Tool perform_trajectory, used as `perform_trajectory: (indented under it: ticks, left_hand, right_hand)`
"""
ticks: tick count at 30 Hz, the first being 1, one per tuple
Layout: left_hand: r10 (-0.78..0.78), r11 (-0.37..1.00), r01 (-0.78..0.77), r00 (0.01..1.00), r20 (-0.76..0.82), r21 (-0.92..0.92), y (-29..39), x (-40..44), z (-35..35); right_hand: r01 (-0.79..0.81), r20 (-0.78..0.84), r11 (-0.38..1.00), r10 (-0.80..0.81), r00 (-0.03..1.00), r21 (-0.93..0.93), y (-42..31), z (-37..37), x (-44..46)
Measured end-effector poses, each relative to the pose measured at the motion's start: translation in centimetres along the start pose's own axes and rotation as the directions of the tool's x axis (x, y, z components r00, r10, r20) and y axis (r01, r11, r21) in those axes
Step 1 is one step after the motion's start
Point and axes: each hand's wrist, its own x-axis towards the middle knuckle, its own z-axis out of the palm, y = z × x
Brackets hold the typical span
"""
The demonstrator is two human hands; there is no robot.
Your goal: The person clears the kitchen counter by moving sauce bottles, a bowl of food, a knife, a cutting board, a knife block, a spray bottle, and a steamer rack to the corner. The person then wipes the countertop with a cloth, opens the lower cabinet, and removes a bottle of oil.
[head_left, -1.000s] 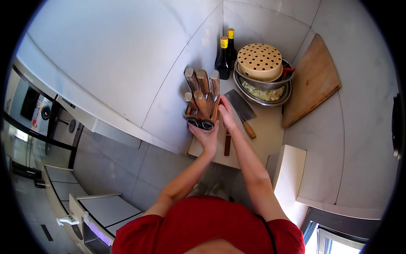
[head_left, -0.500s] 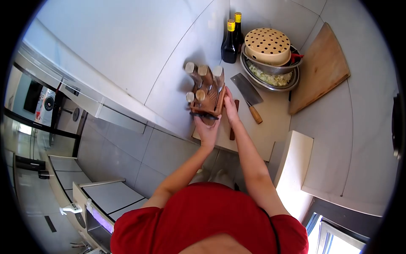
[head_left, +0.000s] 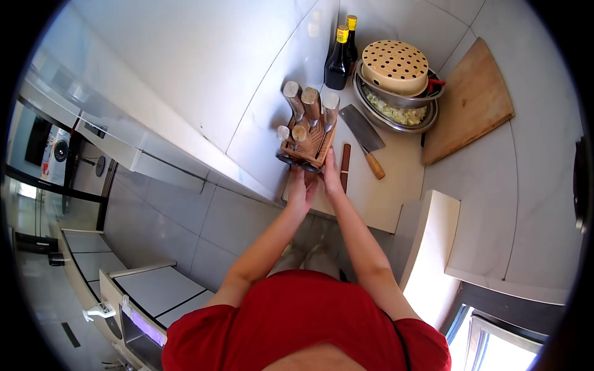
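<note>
A brown knife block (head_left: 314, 143) with several wooden-handled tools and black-looped scissors (head_left: 297, 162) in it is between my hands, by the wall side of the counter. My left hand (head_left: 301, 188) grips its near side under the scissor loops. Along its right side lies my right hand (head_left: 332, 176), fingers against the block. Just right of that hand, a brown strip-shaped item (head_left: 344, 167) rests on the counter. A cleaver (head_left: 365, 133) with a wooden handle lies farther right, blade toward the bottles.
Two dark bottles (head_left: 336, 65) with yellow caps stand at the back. A perforated cream steamer (head_left: 395, 65) sits on metal bowls, the lower one (head_left: 427, 127) holding chopped greens. A wooden board (head_left: 473, 102) leans on the right wall.
The block first tilted and moved within my hands, and now it stands a little farther right. My right hand has slid down toward its near corner. More of the brown strip shows.
</note>
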Motion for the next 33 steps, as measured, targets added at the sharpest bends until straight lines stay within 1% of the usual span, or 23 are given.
perform_trajectory:
  ticks: [4, 6, 7, 9, 10, 12, 13, 15, 16, 17, 18, 19, 20, 23, 24, 25, 26, 27, 29, 30, 31, 33]
  left_hand:
    - [0.019, 0.998, -0.018, 0.999, -0.031, 0.054, 0.7, -0.1, 1.0]
    - [0.018, 0.998, -0.016, 0.999, -0.027, 0.059, 0.6, -0.2, 1.8]
    - [0.018, 0.998, -0.016, 1.0, -0.025, 0.056, 0.6, -0.2, 2.1]
    - [0.06, 0.998, -0.061, 0.995, -0.081, -0.008, 0.3, 0.0, 2.4]
    - [0.063, 0.998, -0.064, 0.995, -0.082, -0.01, 0.2, 0.1, 2.4]
    - [0.043, 0.998, -0.045, 0.998, -0.044, -0.038, 0.1, 0.1, 2.0]
    - [0.063, 0.997, -0.065, 0.996, -0.056, -0.048, 0.0, 0.0, 1.8]
    - [0.021, 0.999, -0.026, 0.992, -0.123, -0.038, -0.1, 0.2, 2.0]
    - [0.049, 0.997, -0.057, 0.989, -0.137, -0.053, 0.1, 0.7, 1.8]
    - [0.024, 0.998, -0.03, 0.993, -0.113, -0.057, -0.1, 1.3, 1.3]
    - [-0.006, 0.998, 0.001, 0.996, -0.086, -0.057, -0.3, 1.8, 0.8]
    - [-0.042, 0.998, 0.039, 0.997, -0.057, -0.053, -0.2, 1.8, 0.5]
    - [-0.044, 0.998, 0.04, 0.997, -0.067, -0.056, -0.2, 1.9, 0.0]
    - [-0.07, 0.975, 0.061, 0.997, -0.035, -0.214, 0.0, 2.0, -0.9]
    - [-0.077, 0.963, 0.051, 0.993, -0.089, -0.265, 0.5, 1.0, -0.3]
    - [-0.079, 0.962, 0.054, 0.993, -0.085, -0.266, 0.2, 1.1, -0.7]
    - [-0.065, 0.955, 0.05, 0.997, -0.042, -0.292, 0.3, 0.7, -1.0]
    - [-0.05, 0.947, 0.048, 0.999, 0.001, -0.318, 0.5, 0.3, -1.4]
    - [-0.039, 0.938, 0.048, 0.999, 0.033, -0.343, 0.5, -0.3, -1.9]
    - [-0.022, 0.931, 0.043, 0.998, 0.062, -0.362, 0.6, -0.7, -2.0]
    - [-0.024, 0.929, 0.048, 0.997, 0.068, -0.368, 0.6, -1.1, -2.1]
    - [-0.023, 0.91, 0.074, 0.991, 0.13, -0.408, 0.7, -2.0, -2.9]
  right_hand:
    - [0.004, 0.027, 1.0, -0.004, 1.0, 0.022, -0.8, 0.4, 0.4]
    - [-0.015, 0.016, 0.998, 0.016, 1.0, -0.055, -1.9, 0.3, 0.5]
    - [-0.013, 0.015, 0.998, 0.014, 1.0, -0.058, -1.9, 0.1, 0.8]
    - [0.004, 0.045, 0.999, -0.002, 0.999, -0.043, -1.3, -0.3, 1.4]
    - [0.005, 0.048, 0.999, -0.003, 0.999, -0.045, -0.9, -0.6, 1.7]
    - [0.024, -0.007, 0.993, -0.025, 1.0, -0.114, -0.2, -0.8, 2.0]
    - [0.025, 0.018, 0.993, -0.023, 1.0, -0.118, 0.0, -0.9, 2.0]
    - [0.001, 0.066, 0.999, 0.003, 0.998, -0.053, 0.0, -1.1, 2.1]
    - [-0.009, 0.083, 0.999, 0.013, 0.996, -0.048, -0.1, -0.9, 2.1]
    - [0.092, 0.056, 0.995, -0.09, 0.994, -0.047, 2.6, -1.9, 4.7]
    - [0.094, 0.043, 0.995, -0.093, 0.995, -0.019, 2.4, -1.3, 4.4]
    - [0.095, 0.022, 0.995, -0.095, 0.995, 0.01, 1.9, -0.9, 3.7]
    - [0.085, 0.025, 0.996, -0.085, 0.996, 0.009, 1.5, -0.6, 3.1]
    - [0.006, 0.032, 1.0, -0.006, 0.999, 0.02, 1.4, -1.2, 1.8]
    - [0.03, 0.055, 0.99, -0.038, 0.998, 0.141, 1.6, -1.6, 1.9]
    - [0.055, 0.079, 0.963, -0.078, 0.994, 0.262, 1.7, -1.8, 2.0]
    - [0.017, 0.035, 0.945, -0.03, 0.999, 0.327, 2.0, -2.1, 1.6]
    - [0.02, 0.034, 0.945, -0.033, 0.999, 0.325, 2.2, -2.3, 1.1]
    - [-0.016, 0.096, 0.89, -0.031, 0.995, 0.456, 2.6, -2.9, -0.3]
    - [-0.013, 0.076, 0.835, -0.034, 0.997, 0.55, 2.9, -3.0, -0.9]
    - [-0.008, 0.073, 0.84, -0.037, 0.997, 0.543, 3.1, -3.3, -1.6]
    - [-0.053, 0.082, 0.662, -0.013, 0.997, 0.748, 3.4, -3.5, -3.0]
